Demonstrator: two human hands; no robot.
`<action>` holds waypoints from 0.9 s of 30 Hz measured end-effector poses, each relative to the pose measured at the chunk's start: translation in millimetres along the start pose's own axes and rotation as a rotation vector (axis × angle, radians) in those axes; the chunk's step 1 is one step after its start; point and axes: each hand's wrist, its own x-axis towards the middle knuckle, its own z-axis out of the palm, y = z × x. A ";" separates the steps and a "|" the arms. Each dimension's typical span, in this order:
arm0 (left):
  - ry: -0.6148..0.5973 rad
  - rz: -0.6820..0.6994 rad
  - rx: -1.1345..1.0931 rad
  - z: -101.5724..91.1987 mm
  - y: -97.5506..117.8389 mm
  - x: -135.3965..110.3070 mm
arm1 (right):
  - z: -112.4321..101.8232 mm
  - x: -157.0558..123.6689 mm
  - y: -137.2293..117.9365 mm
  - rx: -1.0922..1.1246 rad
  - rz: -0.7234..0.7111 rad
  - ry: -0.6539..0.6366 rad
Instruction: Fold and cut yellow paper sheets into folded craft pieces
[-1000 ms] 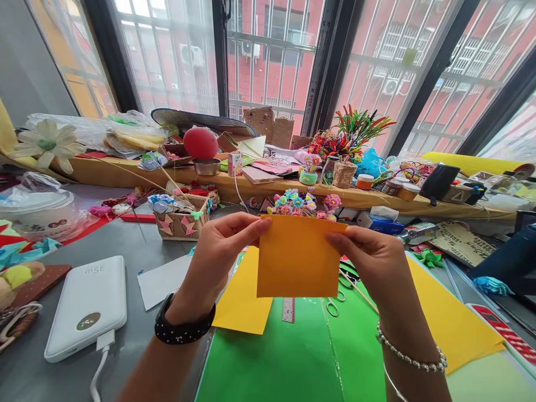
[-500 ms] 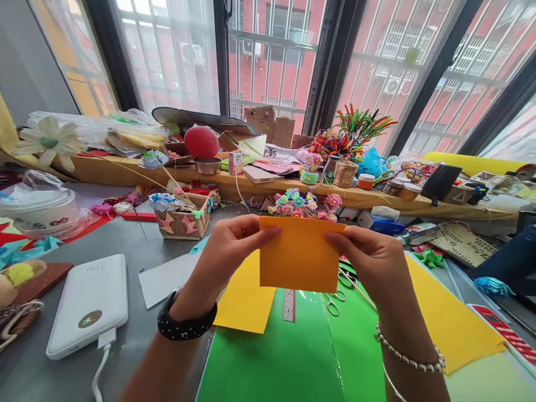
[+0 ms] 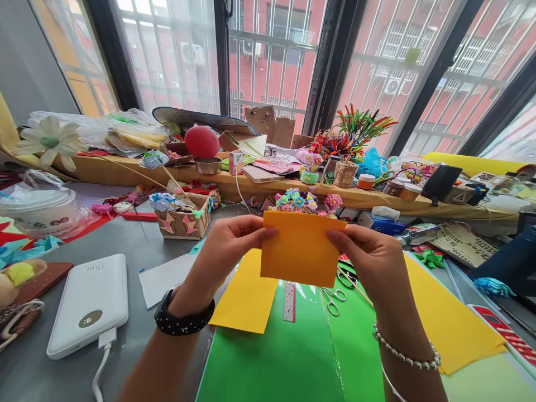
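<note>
A small orange-yellow sheet of paper (image 3: 300,251) is held up in front of me above the green mat (image 3: 272,363). My left hand (image 3: 234,237) pinches its left edge between thumb and fingers. On the right edge, my right hand (image 3: 366,251) has the same kind of pinch. Below the raised sheet lie a larger yellow sheet (image 3: 249,304), a short ruler (image 3: 289,304) and scissors (image 3: 334,301). The sheet's upper edge covers the lower part of a bunch of small crocheted flowers (image 3: 297,200).
A white power bank (image 3: 90,304) with a cable lies at left, near a decorated cardboard box (image 3: 184,220). More yellow sheets (image 3: 444,318) are at right. A cluttered ledge (image 3: 251,187) with jars, a red balloon (image 3: 201,142) and pipe cleaners (image 3: 364,123) runs below the windows.
The held sheet has tilted slightly, its lower edge rising a little and its left edge moving slightly right. Both hands keep their pinch, and the things on the table stay put.
</note>
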 end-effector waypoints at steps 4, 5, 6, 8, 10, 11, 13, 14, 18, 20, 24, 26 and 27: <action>0.030 0.010 0.031 -0.9 1.4 -0.7 | -0.1 0.4 -0.6 0.027 0.006 -0.047; 0.038 0.014 0.026 -0.4 1.7 -0.8 | -0.1 0.4 -0.8 0.035 0.006 -0.055; 0.041 0.020 0.018 0.2 1.8 -0.7 | -0.2 0.4 -1.0 0.039 0.003 -0.051; 0.022 0.022 0.000 1.6 1.4 -0.5 | -0.5 0.3 -1.3 0.036 -0.006 -0.012; -0.005 0.010 -0.011 2.6 0.8 -0.3 | -0.9 0.2 -1.4 0.039 -0.014 0.029; -0.012 0.004 -0.011 2.8 0.6 -0.3 | -1.1 0.2 -1.5 0.045 -0.016 0.037; 0.001 0.007 0.001 2.7 0.5 -0.6 | -1.2 0.2 -1.3 0.064 -0.016 0.031; 0.011 0.012 0.007 2.4 0.6 -0.8 | -1.1 0.3 -1.1 0.076 -0.015 0.025; -0.010 0.007 -0.004 0.7 0.9 -1.1 | -0.8 1.0 -0.3 0.096 -0.001 0.049; -0.058 -0.027 -0.012 -0.2 0.9 -1.0 | -1.0 1.6 -0.1 0.095 0.003 0.069; -0.056 -0.056 0.025 -0.5 1.8 -1.2 | -1.5 1.9 -0.9 0.124 0.009 0.065; -0.045 -0.047 0.035 -0.1 2.2 -1.4 | -1.3 1.8 -1.5 0.132 0.018 0.054; -0.038 -0.039 0.027 0.0 2.2 -1.3 | -1.1 2.0 -1.5 0.131 0.021 0.041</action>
